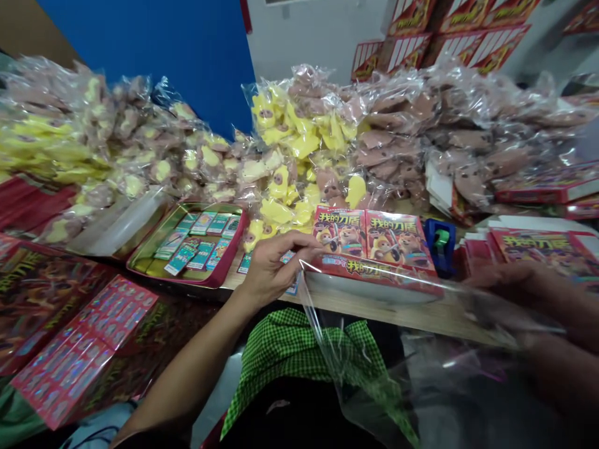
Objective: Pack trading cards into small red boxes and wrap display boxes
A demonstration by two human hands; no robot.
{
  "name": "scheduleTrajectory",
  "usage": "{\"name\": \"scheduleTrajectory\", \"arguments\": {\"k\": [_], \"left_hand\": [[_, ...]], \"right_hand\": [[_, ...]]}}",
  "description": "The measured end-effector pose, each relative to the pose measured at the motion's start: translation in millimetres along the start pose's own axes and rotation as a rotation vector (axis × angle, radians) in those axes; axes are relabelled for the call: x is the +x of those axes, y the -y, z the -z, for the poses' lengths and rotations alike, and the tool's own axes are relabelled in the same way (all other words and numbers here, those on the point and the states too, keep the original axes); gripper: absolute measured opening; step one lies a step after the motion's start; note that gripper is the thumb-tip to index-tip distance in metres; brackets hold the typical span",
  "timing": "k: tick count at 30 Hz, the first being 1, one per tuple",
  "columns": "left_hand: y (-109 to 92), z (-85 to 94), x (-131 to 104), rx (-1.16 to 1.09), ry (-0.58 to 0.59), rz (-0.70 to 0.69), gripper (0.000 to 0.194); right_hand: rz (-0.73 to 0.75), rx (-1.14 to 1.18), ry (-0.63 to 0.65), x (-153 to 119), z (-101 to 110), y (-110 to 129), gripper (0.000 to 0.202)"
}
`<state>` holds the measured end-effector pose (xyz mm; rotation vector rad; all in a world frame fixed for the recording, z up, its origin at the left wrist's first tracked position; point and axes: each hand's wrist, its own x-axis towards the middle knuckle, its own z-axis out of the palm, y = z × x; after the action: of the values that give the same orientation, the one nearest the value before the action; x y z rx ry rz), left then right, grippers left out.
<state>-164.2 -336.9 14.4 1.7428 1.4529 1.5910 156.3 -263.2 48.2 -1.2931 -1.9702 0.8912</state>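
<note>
My left hand (275, 267) pinches one corner of a clear plastic bag (355, 355) between thumb and fingers. The bag stretches across to my right hand (538, 299), which is blurred and has the film's other side between thumb and fingers. Just behind the bag's upper edge is a red printed display box (388, 271) with cartoon animals and yellow lettering, standing on the wooden table. Two smaller-looking printed panels show on its top. The film overlaps the front of this box; whether any of the box is inside the bag I cannot tell.
An open tin (229, 249) holds several small teal card packs. A blue tape dispenser (438, 246) stands right of the box, beside stacked red boxes (533, 240). Bagged yellow and brown plush toys (299, 137) are heaped along the back. Printed red sheets (88, 343) lie lower left.
</note>
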Motion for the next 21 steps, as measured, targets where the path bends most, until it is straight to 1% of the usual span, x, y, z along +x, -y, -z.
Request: {"name": "scheduleTrajectory", "arguments": {"k": [2, 4, 6, 8, 9, 11, 13, 15, 17, 19, 21], "left_hand": [[-6.3, 2.0, -0.4, -0.092, 0.042, 0.168, 0.012], [-12.1, 4.5, 1.2, -0.168, 0.092, 0.315, 0.011], [-15.3, 7.8, 4.6, -0.240, 0.129, 0.426, 0.017], [-15.4, 11.7, 8.4, -0.287, 0.137, 0.506, 0.025], [-14.5, 13.6, 10.0, -0.294, 0.137, 0.533, 0.024], [-12.1, 17.0, 12.3, -0.276, 0.134, 0.567, 0.019], [-9.8, 19.2, 13.3, -0.265, 0.142, 0.566, 0.017], [-7.9, 19.4, 13.2, -0.307, 0.160, 0.552, 0.017], [-5.6, 17.2, 12.3, -0.394, 0.151, 0.545, 0.017], [-2.0, 13.3, 11.0, -0.471, 0.092, 0.540, 0.028], [2.8, 8.9, 9.7, -0.473, 0.029, 0.525, 0.042]], "right_hand": [[-0.053, 0.055, -0.008, 5.0, -1.3, 3.9, 0.012], [-0.071, 0.050, -0.009, 11.4, -5.0, 5.4, 0.022], [-0.089, 0.043, 0.037, 16.7, -9.6, 5.2, 0.029], [-0.122, 0.043, 0.074, 19.1, -13.8, 5.3, 0.022], [-0.121, 0.021, 0.070, 19.2, -15.7, 6.0, 0.016], [-0.077, -0.074, 0.022, 18.0, -18.7, 9.0, 0.010], [-0.023, -0.172, -0.029, 16.1, -20.9, 13.2, 0.011], [-0.033, -0.181, -0.044, 14.5, -22.6, 17.7, 0.013], [-0.072, -0.144, -0.054, 13.9, -23.9, 21.8, 0.015], [-0.090, -0.113, -0.076, 14.5, -24.6, 25.4, 0.016], [-0.085, -0.102, -0.090, 15.6, -24.5, 28.6, 0.019]]}}
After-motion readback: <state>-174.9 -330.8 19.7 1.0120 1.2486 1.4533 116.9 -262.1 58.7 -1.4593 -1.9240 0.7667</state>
